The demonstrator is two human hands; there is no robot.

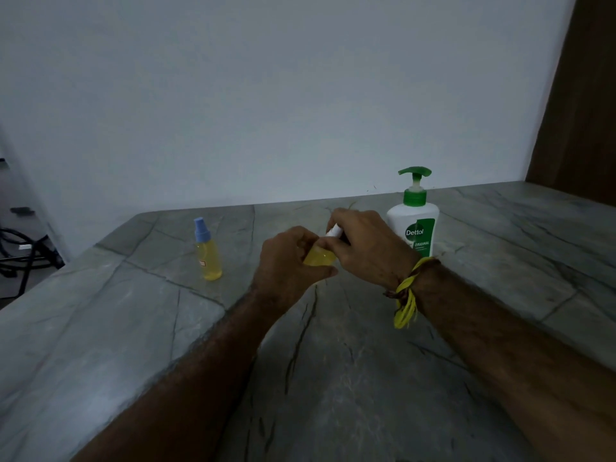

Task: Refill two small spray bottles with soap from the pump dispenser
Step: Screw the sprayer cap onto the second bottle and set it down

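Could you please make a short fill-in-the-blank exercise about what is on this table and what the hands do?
1. The pump dispenser has a ____ pump head.
2. The spray bottle standing alone has a ____ cap.
3. The left hand and right hand hold a second bottle of ____ liquid.

Missing words: green; blue; yellow

Two bare, hairy forearms without sleeves, yellow thread bracelet [407,296] with loose dangling ends and brown strands knotted at right wrist
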